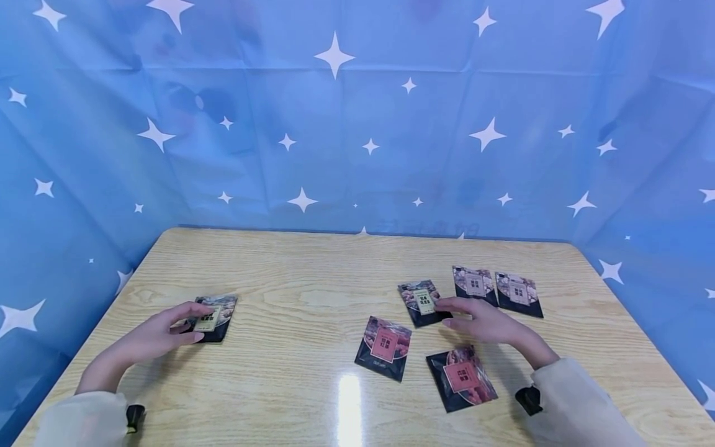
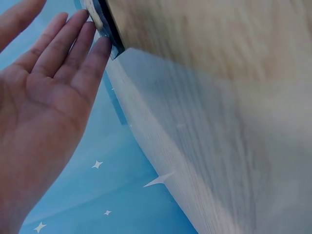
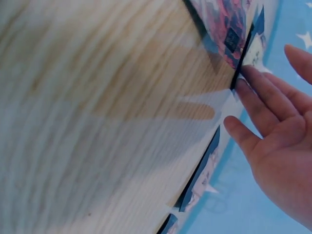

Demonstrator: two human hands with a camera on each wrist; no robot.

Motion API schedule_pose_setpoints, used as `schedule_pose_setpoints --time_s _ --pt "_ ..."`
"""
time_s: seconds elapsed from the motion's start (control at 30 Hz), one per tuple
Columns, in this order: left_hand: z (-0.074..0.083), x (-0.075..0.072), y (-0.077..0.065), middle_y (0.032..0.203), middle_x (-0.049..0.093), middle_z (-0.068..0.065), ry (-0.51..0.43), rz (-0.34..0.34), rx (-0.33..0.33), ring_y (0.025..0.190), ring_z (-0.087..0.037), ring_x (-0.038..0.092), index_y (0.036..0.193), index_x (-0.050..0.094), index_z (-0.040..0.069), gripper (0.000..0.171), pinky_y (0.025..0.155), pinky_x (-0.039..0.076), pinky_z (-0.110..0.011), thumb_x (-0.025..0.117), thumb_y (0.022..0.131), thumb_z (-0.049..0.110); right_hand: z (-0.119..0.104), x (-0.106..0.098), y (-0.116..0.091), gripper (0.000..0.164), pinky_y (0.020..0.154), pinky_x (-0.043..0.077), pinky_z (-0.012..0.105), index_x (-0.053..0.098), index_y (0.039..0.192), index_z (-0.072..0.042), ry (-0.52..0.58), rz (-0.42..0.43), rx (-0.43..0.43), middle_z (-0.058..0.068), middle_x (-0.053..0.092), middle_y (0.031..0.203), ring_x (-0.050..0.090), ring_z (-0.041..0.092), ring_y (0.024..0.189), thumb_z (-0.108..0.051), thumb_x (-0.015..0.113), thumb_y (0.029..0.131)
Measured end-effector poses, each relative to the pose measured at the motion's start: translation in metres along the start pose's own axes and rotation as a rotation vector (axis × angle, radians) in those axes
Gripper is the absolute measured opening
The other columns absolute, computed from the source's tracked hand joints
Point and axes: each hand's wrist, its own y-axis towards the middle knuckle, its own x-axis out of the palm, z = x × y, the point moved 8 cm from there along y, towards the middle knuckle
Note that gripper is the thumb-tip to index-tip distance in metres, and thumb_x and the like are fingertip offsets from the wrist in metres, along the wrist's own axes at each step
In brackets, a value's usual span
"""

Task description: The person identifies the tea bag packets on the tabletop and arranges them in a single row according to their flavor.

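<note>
The left hand (image 1: 152,338) rests its loosely extended fingers on a green-labelled packet (image 1: 216,321) — whether the thumb touches is hard to judge. Well apart, past a red-labelled packet (image 1: 384,347), lies a matching packet (image 1: 422,301), the straight fingers of the right hand (image 1: 485,321) at its right edge. The step looks like positioning both; lifting either would call for a pinch.
</note>
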Motion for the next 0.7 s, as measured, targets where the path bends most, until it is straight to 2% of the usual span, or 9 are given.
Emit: schedule_pose_setpoints --time_s 0.2,0.37,0.57,0.7 --pt "-0.001 0.001 0.001 0.131 0.040 -0.028 -0.001 -0.018 -0.001 0.124 -0.048 0.026 0.129 0.043 -0.003 0.049 0.094 0.030 -0.061 0.060 0.089 0.022 -0.006 -0.008 0.002 0.046 0.089 0.042 0.052 0.042 0.133 0.004 -0.027 -0.002 -0.040 0.023 0.047 0.130 0.045 0.039 0.117 -0.024 0.048 0.097" --pt "-0.002 0.001 0.001 0.131 0.039 -0.029 -0.005 -0.025 -0.005 0.125 -0.050 0.023 0.129 0.043 -0.003 0.048 0.095 0.031 -0.059 0.059 0.089 0.019 -0.012 -0.014 0.010 0.044 0.090 0.040 0.052 0.041 0.133 0.005 -0.017 -0.018 -0.062 0.023 0.046 0.131 0.045 0.038 0.117 -0.018 0.049 0.096" --pt "-0.001 0.000 0.002 0.131 0.038 -0.031 -0.009 -0.031 0.012 0.124 -0.052 0.021 0.129 0.043 -0.005 0.047 0.094 0.031 -0.060 0.059 0.090 0.016 -0.019 -0.013 0.023 0.036 0.088 0.043 0.050 0.045 0.130 0.005 -0.068 -0.044 -0.095 0.022 0.050 0.127 0.047 0.038 0.115 -0.005 0.046 0.095" --pt "-0.002 0.001 0.001 0.131 0.039 -0.029 -0.004 -0.027 0.010 0.124 -0.051 0.022 0.129 0.043 -0.004 0.046 0.094 0.032 -0.059 0.059 0.090 0.016 -0.019 -0.008 0.031 0.037 0.089 0.042 0.050 0.046 0.131 0.002 -0.100 -0.067 -0.086 0.019 0.052 0.126 0.047 0.036 0.115 -0.004 0.046 0.095"
